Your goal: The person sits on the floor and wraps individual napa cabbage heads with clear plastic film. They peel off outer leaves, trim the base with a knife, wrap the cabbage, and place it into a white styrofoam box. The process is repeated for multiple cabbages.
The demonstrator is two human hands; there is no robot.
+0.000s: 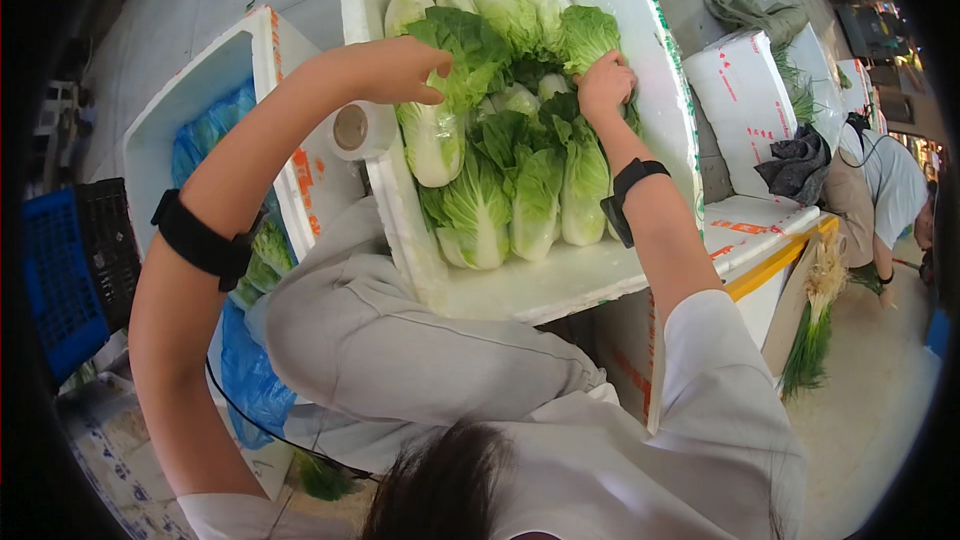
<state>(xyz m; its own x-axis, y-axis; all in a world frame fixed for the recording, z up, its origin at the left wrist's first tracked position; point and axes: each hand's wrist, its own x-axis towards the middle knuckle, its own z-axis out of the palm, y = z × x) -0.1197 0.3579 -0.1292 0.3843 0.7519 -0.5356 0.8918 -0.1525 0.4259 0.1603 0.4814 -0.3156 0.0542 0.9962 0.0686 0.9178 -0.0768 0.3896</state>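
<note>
Here are the Chinese cabbages (535, 200), packed inside a white foam box (430, 290), pale stems toward the near wall in the front row and leafy green tops meeting in the middle! Along the back, more plump white ends line up against the far wall. And look at the left hand (398, 72): it reaches in over the box's left side, fingers and thumb parted in a loose, unclenched grip beside a dark leafy head (470, 50); whether it touches the leaves, I can't tell. Across to the right hand (606, 85), fingers curled at the base of a frilly green head (590, 32) near the right wall; whether that grip is clenched on it, I can't tell, the fingertips being partly hidden.

Black bands circle both forearms. Just outside the box's left wall sits a white roll (350, 128) with a brown core. Further left, a second foam box (262, 45) holds greens and blue plastic (255, 370), and beyond it stands a blue crate (62, 275) beside a black one. Over on the right, scallions (810, 330) hang roots-up beside a yellow-edged box (740, 230), a dark cloth (797, 165) lies near it, and a co-worker (885, 185) bends low, one hand down by some greens on the floor!
</note>
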